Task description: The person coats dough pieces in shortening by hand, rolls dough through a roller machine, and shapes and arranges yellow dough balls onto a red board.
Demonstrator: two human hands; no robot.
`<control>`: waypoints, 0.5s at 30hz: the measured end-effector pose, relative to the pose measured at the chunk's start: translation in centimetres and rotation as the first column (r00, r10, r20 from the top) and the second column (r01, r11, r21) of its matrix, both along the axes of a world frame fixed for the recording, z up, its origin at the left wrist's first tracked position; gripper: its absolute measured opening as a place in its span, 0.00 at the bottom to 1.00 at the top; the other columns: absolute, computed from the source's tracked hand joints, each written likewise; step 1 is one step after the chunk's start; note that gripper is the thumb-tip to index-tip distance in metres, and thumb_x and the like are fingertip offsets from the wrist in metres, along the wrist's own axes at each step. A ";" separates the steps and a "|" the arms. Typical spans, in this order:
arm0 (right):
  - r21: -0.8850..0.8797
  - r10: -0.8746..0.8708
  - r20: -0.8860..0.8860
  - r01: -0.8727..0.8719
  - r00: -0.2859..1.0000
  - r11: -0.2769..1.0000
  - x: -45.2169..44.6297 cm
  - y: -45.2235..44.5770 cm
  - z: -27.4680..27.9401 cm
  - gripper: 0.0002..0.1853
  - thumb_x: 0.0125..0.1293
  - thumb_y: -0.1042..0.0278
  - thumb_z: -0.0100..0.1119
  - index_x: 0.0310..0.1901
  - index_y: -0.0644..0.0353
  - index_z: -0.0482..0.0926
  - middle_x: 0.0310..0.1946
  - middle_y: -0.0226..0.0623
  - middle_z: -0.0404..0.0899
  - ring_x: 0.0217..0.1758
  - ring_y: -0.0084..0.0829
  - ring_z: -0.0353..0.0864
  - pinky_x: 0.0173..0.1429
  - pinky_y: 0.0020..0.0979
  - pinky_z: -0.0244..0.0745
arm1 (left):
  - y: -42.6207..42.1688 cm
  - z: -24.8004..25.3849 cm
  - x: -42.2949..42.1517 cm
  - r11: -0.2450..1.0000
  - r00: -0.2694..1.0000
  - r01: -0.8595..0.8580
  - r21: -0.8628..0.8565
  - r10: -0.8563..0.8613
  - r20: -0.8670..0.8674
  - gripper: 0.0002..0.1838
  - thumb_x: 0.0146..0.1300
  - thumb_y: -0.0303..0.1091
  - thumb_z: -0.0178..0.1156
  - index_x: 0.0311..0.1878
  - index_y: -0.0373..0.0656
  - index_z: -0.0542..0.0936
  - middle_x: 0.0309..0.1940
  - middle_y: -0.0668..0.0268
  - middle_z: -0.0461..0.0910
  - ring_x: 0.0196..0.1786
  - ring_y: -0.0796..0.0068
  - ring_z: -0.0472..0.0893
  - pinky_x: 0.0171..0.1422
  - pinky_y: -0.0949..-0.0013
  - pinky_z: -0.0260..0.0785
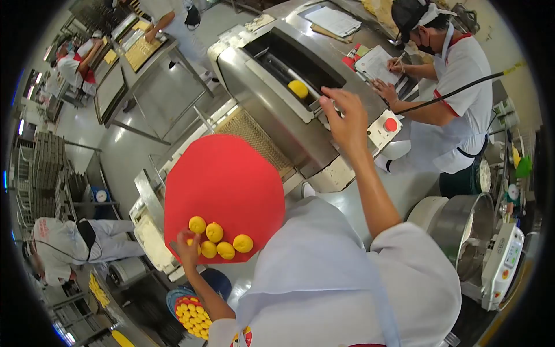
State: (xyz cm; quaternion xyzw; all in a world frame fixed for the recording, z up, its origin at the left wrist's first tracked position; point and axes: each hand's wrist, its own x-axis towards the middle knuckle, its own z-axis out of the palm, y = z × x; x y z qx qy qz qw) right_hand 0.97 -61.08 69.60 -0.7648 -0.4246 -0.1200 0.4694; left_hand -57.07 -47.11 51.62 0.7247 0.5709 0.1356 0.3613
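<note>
Several yellow dough balls (214, 232) lie grouped near the lower edge of a red sheet-like surface (225, 179). My left hand (186, 248) is over the leftmost of them, its fingers blurred and partly covering one ball. Whether those fingers grip it cannot be made out. Up at the steel machine (260, 87), my right hand (347, 118) is raised beside the opening at its top, fingers apart and holding nothing. A single yellow dough ball (298, 89) sits in that opening, by the roller, a short way left of my right fingertips.
A red button (391, 125) is on the machine's right end. Beyond it, a co-worker (457, 87) writes on paper. A bucket of yellow pieces (193, 317) stands below my left arm. A mixer bowl (471, 231) is at right; other people work at left.
</note>
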 end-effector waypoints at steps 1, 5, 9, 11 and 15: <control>0.007 0.009 -0.174 -0.008 0.985 1.000 -2.3 -0.8 0.0 0.14 0.67 0.58 0.65 0.49 0.56 0.86 0.42 0.37 0.85 0.42 0.33 0.82 0.47 0.32 0.76 | -1.1 2.7 3.6 0.990 0.948 -0.143 0.011 0.133 0.288 0.30 0.60 0.37 0.71 0.62 0.35 0.74 0.50 0.57 0.78 0.55 0.60 0.77 0.64 0.59 0.67; 0.016 0.376 -0.468 -0.418 0.800 0.908 -10.1 -1.3 -2.0 0.14 0.66 0.63 0.66 0.50 0.59 0.85 0.40 0.39 0.84 0.42 0.35 0.83 0.45 0.33 0.78 | 0.2 5.7 8.5 0.996 0.993 -0.063 0.066 0.057 0.099 0.23 0.60 0.37 0.71 0.54 0.35 0.78 0.46 0.60 0.80 0.51 0.63 0.79 0.58 0.62 0.70; 0.026 0.551 -0.602 -0.675 0.578 0.737 -15.4 0.9 -4.9 0.22 0.66 0.63 0.67 0.62 0.53 0.79 0.52 0.39 0.80 0.52 0.32 0.81 0.50 0.30 0.78 | 2.4 9.3 12.1 0.972 0.991 0.129 0.198 -0.118 -0.067 0.19 0.60 0.36 0.71 0.51 0.35 0.82 0.45 0.62 0.81 0.50 0.66 0.81 0.55 0.63 0.73; 0.121 0.628 -0.557 -0.694 0.544 0.709 -17.7 2.3 -4.2 0.26 0.66 0.62 0.67 0.65 0.53 0.76 0.56 0.41 0.78 0.57 0.36 0.79 0.57 0.31 0.77 | 1.6 13.3 16.5 0.971 0.972 0.138 0.197 -0.171 0.160 0.18 0.62 0.35 0.69 0.52 0.35 0.82 0.46 0.62 0.82 0.49 0.67 0.82 0.51 0.64 0.74; 0.227 0.657 -0.120 -0.624 0.744 0.748 -15.7 4.4 0.1 0.27 0.62 0.62 0.69 0.63 0.60 0.76 0.50 0.44 0.79 0.50 0.38 0.82 0.53 0.34 0.79 | -3.9 21.1 26.7 0.994 0.647 0.090 0.061 -0.105 0.755 0.18 0.69 0.35 0.62 0.56 0.34 0.79 0.47 0.63 0.81 0.44 0.74 0.81 0.43 0.71 0.75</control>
